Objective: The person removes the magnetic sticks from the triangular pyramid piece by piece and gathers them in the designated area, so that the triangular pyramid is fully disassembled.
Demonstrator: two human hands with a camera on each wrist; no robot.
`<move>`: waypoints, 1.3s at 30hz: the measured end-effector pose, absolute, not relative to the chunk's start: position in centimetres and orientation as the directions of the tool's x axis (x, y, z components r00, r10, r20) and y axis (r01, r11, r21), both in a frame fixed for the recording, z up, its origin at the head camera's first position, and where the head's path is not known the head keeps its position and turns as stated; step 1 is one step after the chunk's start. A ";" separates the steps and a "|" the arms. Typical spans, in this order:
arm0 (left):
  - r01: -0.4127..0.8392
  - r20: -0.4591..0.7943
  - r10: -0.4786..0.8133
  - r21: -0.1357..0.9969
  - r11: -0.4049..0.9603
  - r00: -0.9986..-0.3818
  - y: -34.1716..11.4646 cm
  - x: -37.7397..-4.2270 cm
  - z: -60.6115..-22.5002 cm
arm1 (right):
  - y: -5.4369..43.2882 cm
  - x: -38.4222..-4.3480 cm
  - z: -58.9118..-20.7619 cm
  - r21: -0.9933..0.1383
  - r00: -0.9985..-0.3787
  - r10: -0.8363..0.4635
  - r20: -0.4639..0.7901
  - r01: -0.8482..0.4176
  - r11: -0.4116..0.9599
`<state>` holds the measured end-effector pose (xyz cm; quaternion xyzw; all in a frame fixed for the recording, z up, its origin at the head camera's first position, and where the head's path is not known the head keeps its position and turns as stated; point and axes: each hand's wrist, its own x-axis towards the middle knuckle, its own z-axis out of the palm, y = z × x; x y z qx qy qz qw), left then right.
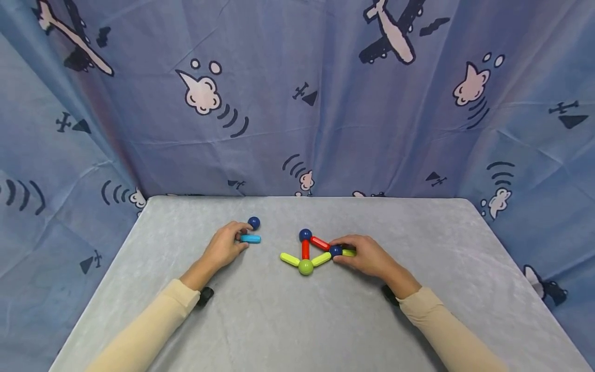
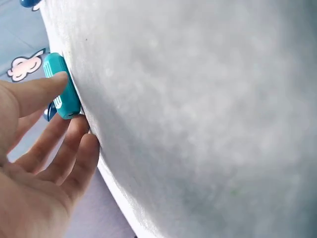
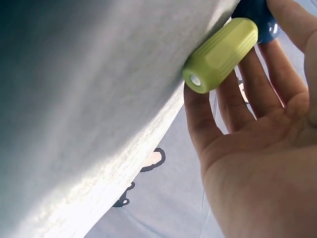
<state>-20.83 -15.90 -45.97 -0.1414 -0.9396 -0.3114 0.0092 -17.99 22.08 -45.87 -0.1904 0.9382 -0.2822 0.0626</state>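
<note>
My left hand (image 1: 223,245) pinches a light-blue magnetic rod (image 1: 251,238) near the table's back left; in the left wrist view the thumb lies on the rod (image 2: 62,87). A loose dark-blue ball (image 1: 253,222) sits just beyond those fingers. My right hand (image 1: 364,254) holds a dark-blue ball (image 1: 336,251) between thumb and fingers, at the right corner of a joined shape. Sticking out from that ball under the palm is a yellow-green rod (image 3: 221,55). Red rods (image 1: 305,249) run to another dark-blue ball (image 1: 304,235), and yellow-green rods (image 1: 322,259) meet at a green ball (image 1: 305,267).
One yellow-green rod (image 1: 290,259) points out left from the green ball, its far end free. The pale cloth-covered table (image 1: 297,325) ends at the back against a blue curtain (image 1: 260,103) printed with planes and clouds.
</note>
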 end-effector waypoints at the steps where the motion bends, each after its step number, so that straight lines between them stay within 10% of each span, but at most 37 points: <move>1: 0.274 0.110 0.259 0.576 0.770 -0.959 -15.9 -20.8 -45.9 | 22.1 -18.0 -45.9 -0.553 -0.920 -0.392 -0.012 -0.320 0.769; 10: 0.403 0.273 0.301 0.508 0.761 -0.914 -13.6 -19.3 -45.0 | 21.8 -18.1 -45.8 -0.557 -0.927 -0.374 -0.034 -0.293 0.777; 22: 0.658 0.174 0.657 0.426 0.621 -0.733 -10.1 -18.1 -45.6 | 21.8 -18.1 -45.8 -0.560 -0.928 -0.372 -0.035 -0.290 0.776; 39: 0.705 0.168 0.708 0.394 0.590 -0.686 -9.4 -17.3 -46.4 | 22.0 -18.1 -45.8 -0.578 -0.923 -0.385 -0.024 -0.301 0.758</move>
